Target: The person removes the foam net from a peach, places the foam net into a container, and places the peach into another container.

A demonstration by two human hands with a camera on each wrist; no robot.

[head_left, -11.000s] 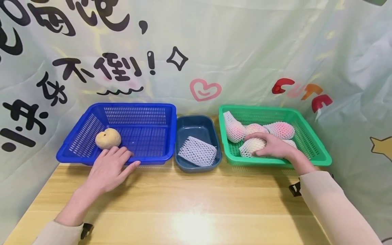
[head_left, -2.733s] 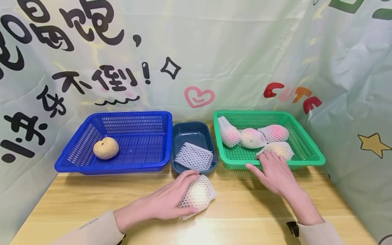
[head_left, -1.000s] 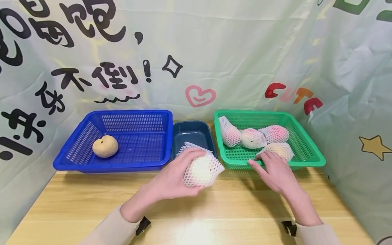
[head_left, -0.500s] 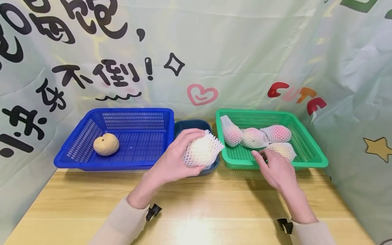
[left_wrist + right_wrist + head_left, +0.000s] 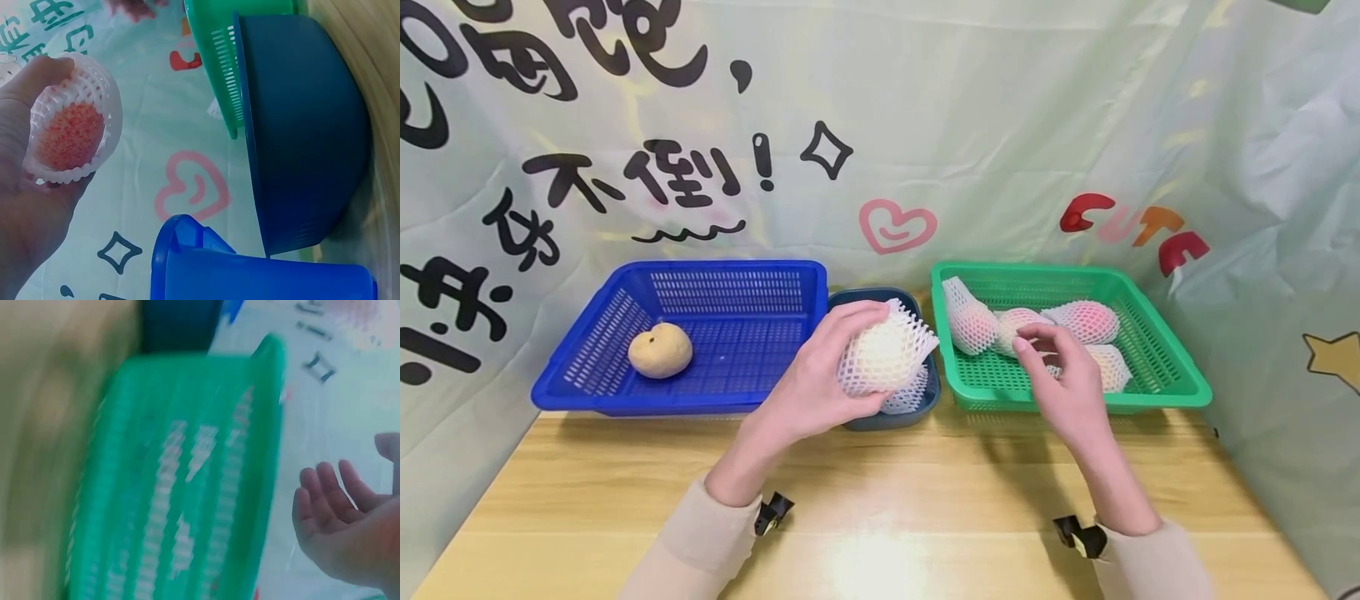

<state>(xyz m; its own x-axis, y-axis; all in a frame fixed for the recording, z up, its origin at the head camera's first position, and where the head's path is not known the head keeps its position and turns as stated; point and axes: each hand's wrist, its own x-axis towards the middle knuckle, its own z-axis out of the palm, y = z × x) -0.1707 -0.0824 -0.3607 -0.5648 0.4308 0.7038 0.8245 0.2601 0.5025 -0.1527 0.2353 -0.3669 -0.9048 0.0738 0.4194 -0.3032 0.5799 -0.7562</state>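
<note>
My left hand (image 5: 820, 375) grips a peach in a white foam net (image 5: 880, 354), held up over the dark blue tray (image 5: 857, 423). In the left wrist view the net (image 5: 109, 100) gapes at one end, and reddish speckled fruit (image 5: 70, 136) shows there. Fingers and thumb wrap around its side. My right hand (image 5: 1071, 387) hovers above the front rim of the green basket (image 5: 1180, 375), fingers loosely bent and holding nothing. Inside that basket lie several foam-netted fruits (image 5: 973, 325), some pinkish; one is partly hidden behind the right hand.
A bare yellowish fruit (image 5: 660, 351) sits in the blue basket (image 5: 760, 400) on the left. Another white foam net (image 5: 906, 396) lies in the tray, partly covered by the held peach. Behind the containers hangs a printed cloth (image 5: 1000, 125). Wooden tabletop (image 5: 925, 500) extends in front.
The left hand has raised the netted peach from the table, forward over the tray. My right hand, in the green basket earlier, has lifted off the netted fruit at its front.
</note>
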